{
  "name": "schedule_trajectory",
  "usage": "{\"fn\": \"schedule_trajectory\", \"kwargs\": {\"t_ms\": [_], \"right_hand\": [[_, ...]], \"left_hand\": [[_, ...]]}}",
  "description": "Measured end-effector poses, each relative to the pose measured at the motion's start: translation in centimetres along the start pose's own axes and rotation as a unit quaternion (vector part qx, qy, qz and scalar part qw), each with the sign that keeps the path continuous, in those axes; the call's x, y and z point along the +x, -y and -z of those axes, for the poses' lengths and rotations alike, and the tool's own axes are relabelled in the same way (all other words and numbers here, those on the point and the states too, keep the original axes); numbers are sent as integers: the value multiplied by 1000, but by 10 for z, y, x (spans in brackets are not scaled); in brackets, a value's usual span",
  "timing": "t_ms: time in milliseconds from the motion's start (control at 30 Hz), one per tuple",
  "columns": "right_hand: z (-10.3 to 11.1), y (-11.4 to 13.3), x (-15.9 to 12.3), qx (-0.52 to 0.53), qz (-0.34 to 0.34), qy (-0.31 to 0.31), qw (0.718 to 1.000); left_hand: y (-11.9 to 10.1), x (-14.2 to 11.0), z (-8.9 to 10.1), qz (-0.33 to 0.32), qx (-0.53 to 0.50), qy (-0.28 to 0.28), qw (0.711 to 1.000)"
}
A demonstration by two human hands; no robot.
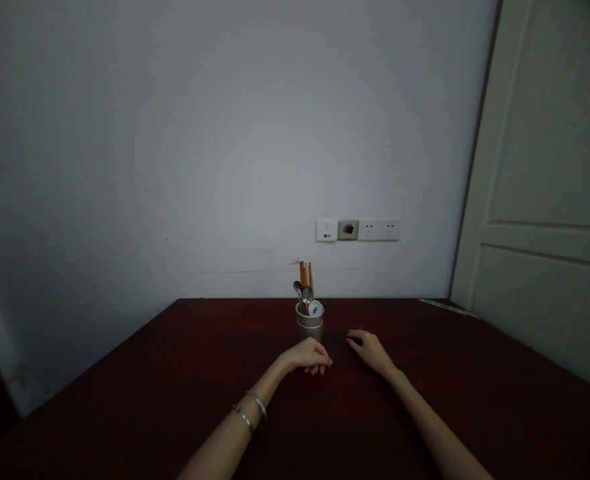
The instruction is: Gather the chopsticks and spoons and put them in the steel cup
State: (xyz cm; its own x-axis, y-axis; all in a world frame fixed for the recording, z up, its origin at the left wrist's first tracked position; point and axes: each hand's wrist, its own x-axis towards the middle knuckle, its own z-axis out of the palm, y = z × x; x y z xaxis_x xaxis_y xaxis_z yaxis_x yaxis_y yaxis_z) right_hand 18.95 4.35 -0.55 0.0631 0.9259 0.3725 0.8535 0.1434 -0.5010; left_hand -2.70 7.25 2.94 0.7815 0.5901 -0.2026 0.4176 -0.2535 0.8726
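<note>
A grey cylindrical cup (309, 321) stands upright on the dark red table, its base partly hidden behind my left hand. Wooden chopsticks (303, 272), metal spoons (307, 295) and a white spoon with a blue mark (315, 309) stick out of its top. My left hand (311, 353) is just in front of the cup, bent at the wrist with its fingers curled in; nothing shows in them. To the right of the cup, my right hand (369, 348) lies palm down on the table, fingers stretched out and holding nothing.
The dark red table (175, 373) reaches back to a pale wall with a row of sockets (379, 230). A thin light strip (447, 307) lies at its far right edge. A white panelled door (549, 200) stands at the right.
</note>
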Motion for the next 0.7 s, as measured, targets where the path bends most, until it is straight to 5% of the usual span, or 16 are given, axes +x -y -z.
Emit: {"fn": "schedule_trajectory", "kwargs": {"t_ms": [133, 233, 400, 533, 700], "right_hand": [[-3, 1, -4, -10, 4, -3, 1000], [-4, 1, -5, -29, 16, -1, 999], [-5, 1, -7, -52, 23, -2, 998], [-6, -1, -6, -56, 29, 4, 998], [-8, -3, -5, -47, 32, -7, 998]], "left_hand": [[-20, -16, 12, 6, 19, 88, 996], [-44, -39, 31, -23, 4, 70, 997], [-53, -61, 71, -103, -54, -143, 983], [-10, -52, 95, -80, -72, -361, 926], [49, -38, 98, 19, -63, -437, 897]]}}
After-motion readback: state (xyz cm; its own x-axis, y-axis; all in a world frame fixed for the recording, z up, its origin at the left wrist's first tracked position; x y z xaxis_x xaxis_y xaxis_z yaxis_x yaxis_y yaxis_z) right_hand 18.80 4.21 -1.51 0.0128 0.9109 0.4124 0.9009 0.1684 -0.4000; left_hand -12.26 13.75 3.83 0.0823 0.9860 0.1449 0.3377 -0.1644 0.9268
